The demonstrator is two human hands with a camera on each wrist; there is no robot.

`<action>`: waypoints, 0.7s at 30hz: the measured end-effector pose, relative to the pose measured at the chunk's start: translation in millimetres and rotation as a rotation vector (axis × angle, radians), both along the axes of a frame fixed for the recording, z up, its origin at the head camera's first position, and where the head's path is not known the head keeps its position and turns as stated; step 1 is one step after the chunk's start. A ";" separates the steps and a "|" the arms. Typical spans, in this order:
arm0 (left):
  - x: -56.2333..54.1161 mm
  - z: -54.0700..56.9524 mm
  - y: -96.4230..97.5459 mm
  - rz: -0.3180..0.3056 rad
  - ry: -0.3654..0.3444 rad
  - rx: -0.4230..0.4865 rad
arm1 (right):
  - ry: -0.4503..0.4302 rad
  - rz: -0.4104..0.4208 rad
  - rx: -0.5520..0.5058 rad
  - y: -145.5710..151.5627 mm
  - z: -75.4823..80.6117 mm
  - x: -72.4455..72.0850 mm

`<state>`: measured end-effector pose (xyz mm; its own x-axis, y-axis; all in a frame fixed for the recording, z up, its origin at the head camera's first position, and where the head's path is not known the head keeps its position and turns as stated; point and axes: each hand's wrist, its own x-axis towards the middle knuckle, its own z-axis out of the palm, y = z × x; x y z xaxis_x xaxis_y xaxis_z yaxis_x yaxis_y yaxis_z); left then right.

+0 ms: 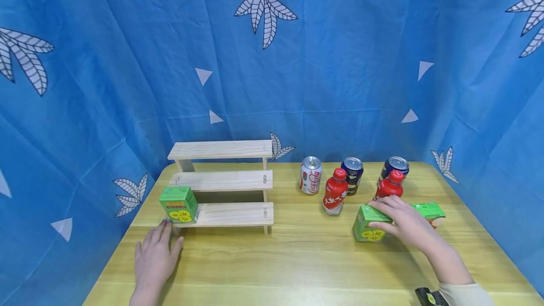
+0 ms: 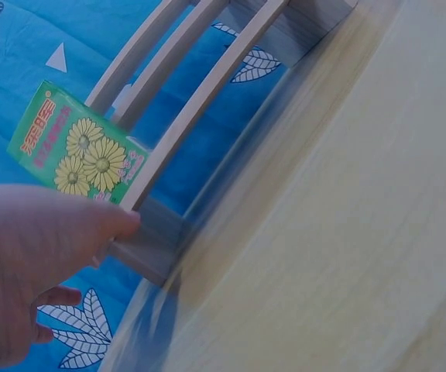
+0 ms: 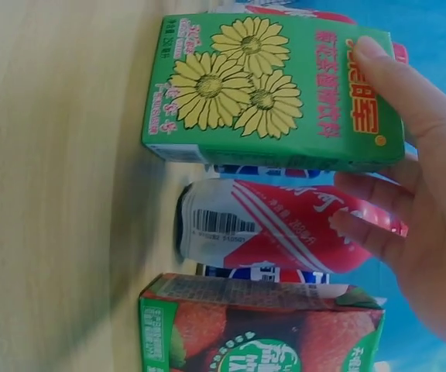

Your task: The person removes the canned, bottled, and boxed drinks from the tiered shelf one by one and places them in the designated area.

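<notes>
My right hand (image 1: 408,223) holds a green chrysanthemum-tea carton (image 1: 369,225) near its top. In the right wrist view the thumb lies on the front of this carton (image 3: 262,85), with other fingers behind it. I cannot tell whether its base touches the table. My left hand (image 1: 155,254) lies with fingers extended at the left front corner of a three-step wooden shelf (image 1: 238,214); the left wrist view shows the thumb against the shelf's end (image 2: 153,240). A matching green carton (image 1: 180,206) stands upright on the lowest step, at its left end.
Right of the shelf stand a white Coca-Cola can (image 1: 311,176), two dark blue cans (image 1: 352,176), and two red bottles (image 1: 335,192). A strawberry drink carton (image 3: 262,333) stands beside the right hand. Blue patterned cloth (image 1: 340,60) hangs around the wooden table (image 1: 297,268).
</notes>
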<state>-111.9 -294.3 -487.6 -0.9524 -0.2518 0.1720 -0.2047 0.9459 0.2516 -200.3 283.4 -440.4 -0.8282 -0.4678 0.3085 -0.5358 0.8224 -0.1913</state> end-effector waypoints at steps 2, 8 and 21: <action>0.2 1.1 -0.1 0.001 -0.012 0.005 | -0.007 -0.009 -0.001 -1.6 1.6 0.3; 0.2 1.1 0.3 0.003 -0.008 0.009 | 0.027 -0.002 -0.009 -10.3 7.8 1.5; -1.0 -2.1 0.7 0.001 0.036 -0.002 | 0.208 0.148 0.014 -56.2 19.7 -0.6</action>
